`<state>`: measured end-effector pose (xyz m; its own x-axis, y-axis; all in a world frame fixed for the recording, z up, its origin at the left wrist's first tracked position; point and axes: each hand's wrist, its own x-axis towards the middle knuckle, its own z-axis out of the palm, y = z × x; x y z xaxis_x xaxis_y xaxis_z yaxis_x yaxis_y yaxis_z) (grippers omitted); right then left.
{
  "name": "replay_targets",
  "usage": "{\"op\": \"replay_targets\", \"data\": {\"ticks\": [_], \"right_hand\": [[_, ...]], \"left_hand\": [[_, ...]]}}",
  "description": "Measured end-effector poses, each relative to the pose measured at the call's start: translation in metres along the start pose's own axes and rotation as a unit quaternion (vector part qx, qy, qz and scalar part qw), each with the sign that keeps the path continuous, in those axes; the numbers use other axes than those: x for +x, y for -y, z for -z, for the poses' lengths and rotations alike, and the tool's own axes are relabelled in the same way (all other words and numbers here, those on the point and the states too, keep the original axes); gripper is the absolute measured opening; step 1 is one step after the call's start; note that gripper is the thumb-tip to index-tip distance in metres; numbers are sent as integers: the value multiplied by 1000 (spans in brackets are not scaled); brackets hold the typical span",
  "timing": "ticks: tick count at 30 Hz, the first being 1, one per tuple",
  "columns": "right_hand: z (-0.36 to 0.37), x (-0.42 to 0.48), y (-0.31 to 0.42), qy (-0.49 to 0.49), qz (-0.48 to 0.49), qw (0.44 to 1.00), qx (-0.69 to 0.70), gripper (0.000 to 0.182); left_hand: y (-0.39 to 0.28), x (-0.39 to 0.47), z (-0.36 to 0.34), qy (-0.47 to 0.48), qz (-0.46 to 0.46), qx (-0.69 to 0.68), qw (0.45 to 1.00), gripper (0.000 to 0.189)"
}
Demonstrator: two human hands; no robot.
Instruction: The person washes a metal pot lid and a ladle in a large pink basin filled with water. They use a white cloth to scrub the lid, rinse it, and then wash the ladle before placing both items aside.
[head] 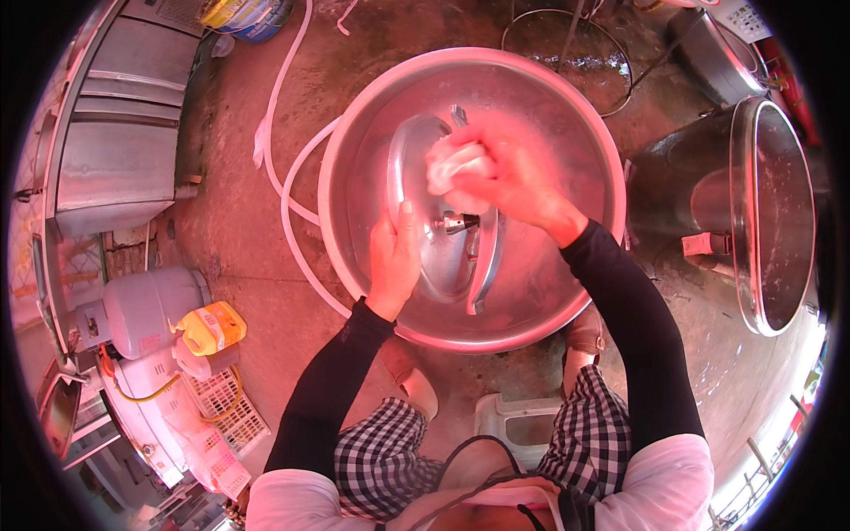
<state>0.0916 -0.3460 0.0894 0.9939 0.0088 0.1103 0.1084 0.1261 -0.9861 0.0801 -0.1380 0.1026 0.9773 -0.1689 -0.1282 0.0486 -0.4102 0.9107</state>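
Note:
A wide metal basin (330, 192) stands on the floor before me. Tilted on edge inside it is a large round metal lid (441, 275), which looks like a pressure cooker lid, with a curved crossbar (490, 262) and a small valve fitting (457, 222). My left hand (394, 259) grips the lid's left rim, thumb on the side facing the crossbar. A bunched white cloth (458, 166) is in my right hand (521, 176), above the upper part of the lid. That hand and cloth are blurred and hide part of the crossbar.
A pale hose (285, 192) loops left of the basin. To the right is a tall metal pot (744, 219). A low plastic stool (490, 415) sits between my legs. At left are a gas cylinder (151, 312), a yellow jug (212, 330) and a steel cabinet (119, 162).

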Motion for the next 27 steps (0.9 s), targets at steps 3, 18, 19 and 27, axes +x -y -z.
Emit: {"op": "replay_targets", "data": {"ticks": [3,18,19,27], "right_hand": [[-5,9,0,26,144,975,-167,24],[-15,30,-24,145,16,923,-356,17],[-14,29,-25,140,8,935,-326,17],[-9,32,-27,190,-38,934,-300,23]], "left_hand": [[-5,-2,-2,14,2,-14,1000,41],[1,5,0,-25,-2,-21,999,36],[-1,7,1,-24,11,-21,999,36],[5,-1,-3,-24,-8,-5,1000,38]]}}
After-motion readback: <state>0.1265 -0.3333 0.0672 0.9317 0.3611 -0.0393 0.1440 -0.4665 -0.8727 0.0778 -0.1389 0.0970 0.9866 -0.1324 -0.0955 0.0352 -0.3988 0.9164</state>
